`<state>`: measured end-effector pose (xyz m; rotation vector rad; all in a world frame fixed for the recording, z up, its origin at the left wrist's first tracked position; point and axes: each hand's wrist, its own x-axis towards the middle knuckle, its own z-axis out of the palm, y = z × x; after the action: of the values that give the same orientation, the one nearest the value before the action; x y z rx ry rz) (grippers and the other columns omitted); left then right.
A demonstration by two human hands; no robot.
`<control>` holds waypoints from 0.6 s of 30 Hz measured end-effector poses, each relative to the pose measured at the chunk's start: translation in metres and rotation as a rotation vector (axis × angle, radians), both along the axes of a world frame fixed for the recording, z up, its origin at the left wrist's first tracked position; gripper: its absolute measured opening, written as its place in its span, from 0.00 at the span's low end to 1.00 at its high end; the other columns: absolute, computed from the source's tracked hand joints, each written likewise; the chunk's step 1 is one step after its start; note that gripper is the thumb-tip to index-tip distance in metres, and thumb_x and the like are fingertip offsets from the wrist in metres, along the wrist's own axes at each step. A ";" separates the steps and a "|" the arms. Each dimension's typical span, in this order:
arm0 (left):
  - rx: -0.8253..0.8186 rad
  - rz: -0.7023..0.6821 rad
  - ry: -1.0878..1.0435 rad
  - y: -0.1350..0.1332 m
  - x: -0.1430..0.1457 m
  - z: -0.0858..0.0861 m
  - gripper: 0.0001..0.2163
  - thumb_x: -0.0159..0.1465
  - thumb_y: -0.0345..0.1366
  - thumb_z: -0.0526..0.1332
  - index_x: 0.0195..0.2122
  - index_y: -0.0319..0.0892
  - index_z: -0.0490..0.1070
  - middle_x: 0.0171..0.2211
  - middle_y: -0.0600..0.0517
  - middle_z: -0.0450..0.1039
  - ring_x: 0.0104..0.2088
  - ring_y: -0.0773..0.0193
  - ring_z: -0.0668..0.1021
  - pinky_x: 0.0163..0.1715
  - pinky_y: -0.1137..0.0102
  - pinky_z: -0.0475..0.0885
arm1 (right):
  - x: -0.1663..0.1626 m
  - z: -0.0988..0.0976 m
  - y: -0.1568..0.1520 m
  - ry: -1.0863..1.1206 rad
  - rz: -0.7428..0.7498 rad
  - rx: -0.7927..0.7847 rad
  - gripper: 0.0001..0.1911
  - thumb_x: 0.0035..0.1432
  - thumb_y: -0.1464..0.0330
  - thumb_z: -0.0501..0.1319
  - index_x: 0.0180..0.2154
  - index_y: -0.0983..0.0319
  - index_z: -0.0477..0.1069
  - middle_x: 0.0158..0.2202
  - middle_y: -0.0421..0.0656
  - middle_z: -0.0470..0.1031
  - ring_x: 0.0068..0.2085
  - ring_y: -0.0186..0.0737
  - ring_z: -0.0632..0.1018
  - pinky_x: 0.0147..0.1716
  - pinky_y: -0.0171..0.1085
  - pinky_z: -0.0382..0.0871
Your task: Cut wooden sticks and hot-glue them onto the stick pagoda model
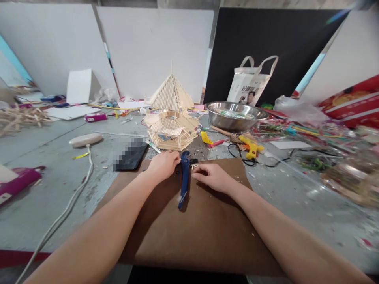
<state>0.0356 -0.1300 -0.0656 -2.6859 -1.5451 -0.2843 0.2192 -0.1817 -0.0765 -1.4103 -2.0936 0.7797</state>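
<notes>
A blue hand cutter (185, 177) with a hooked jaw lies on the brown board (183, 240). My left hand (164, 165) is closed, its curled fingers against the cutter beside the jaw; a bit of blue shows under that wrist. To the right of the cutter, my right hand (211, 177) is in a pinch, with thumb and forefinger together. Small pale wooden stick pieces (194, 167) are at its fingertips, but whether they are held is hard to see. Just beyond both hands stands a pavilion model (171, 128) of thin wooden sticks with a pointed roof.
A dark phone (132, 156) lies left of the board, near a white corded device (85, 139). Rightward are a yellow glue gun (251, 149), a red pen-like item (218, 143) and a steel bowl (237, 118). A white bag (247, 85) stands behind. Scraps litter the table.
</notes>
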 end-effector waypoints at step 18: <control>-0.053 0.154 -0.016 -0.005 0.005 -0.001 0.12 0.61 0.37 0.43 0.36 0.42 0.63 0.34 0.47 0.71 0.34 0.60 0.74 0.32 0.68 0.66 | 0.000 0.000 0.000 0.002 -0.012 -0.008 0.10 0.49 0.64 0.55 0.30 0.62 0.71 0.30 0.42 0.74 0.31 0.36 0.73 0.32 0.34 0.63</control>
<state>0.0405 -0.1346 -0.0670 -2.5896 -1.7758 -0.2633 0.2189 -0.1816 -0.0762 -1.4247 -2.0806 0.7857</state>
